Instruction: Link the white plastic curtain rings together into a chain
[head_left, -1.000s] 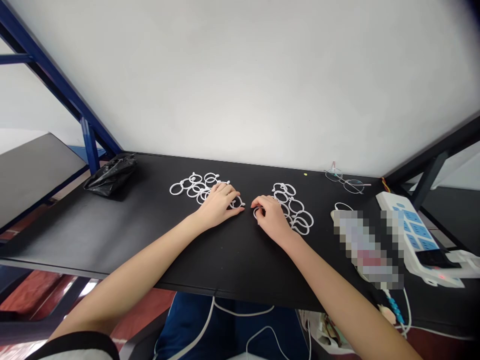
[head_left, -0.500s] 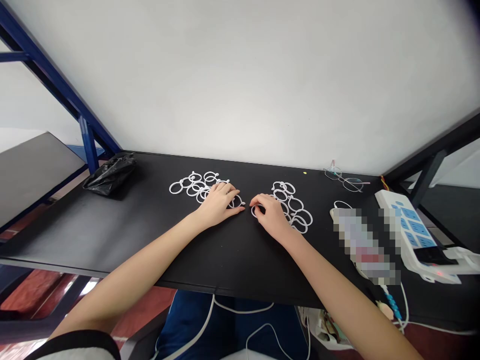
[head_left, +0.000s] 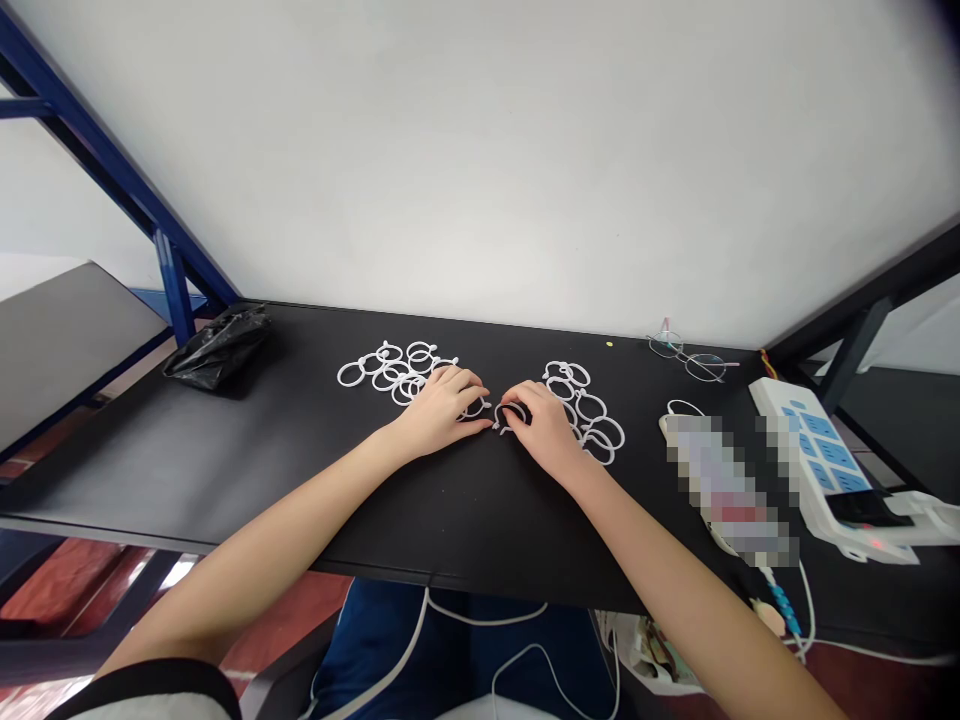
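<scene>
Two heaps of white plastic rings lie on a black table [head_left: 225, 450]. The left heap [head_left: 382, 366] is just beyond my left hand [head_left: 439, 410], and the right heap [head_left: 592, 415] lies beside my right hand [head_left: 544, 428]. Both hands rest on the table with fingertips meeting at the middle. Between them they pinch one white ring [head_left: 506, 415], my right fingers curled round it and my left fingertips touching its left end. Another ring lies partly under my left fingers.
A crumpled black bag [head_left: 219, 345] sits at the table's left rear. Spectacles [head_left: 694, 360] lie at the back right. A white and blue power strip [head_left: 821, 465] and a blurred-out object [head_left: 731, 485] occupy the right side. Cables hang below the front edge. Blue frame bars rise at left.
My two hands have drawn together so the fingertips meet on one ring, which has lifted slightly off the table. The heaps have not moved.
</scene>
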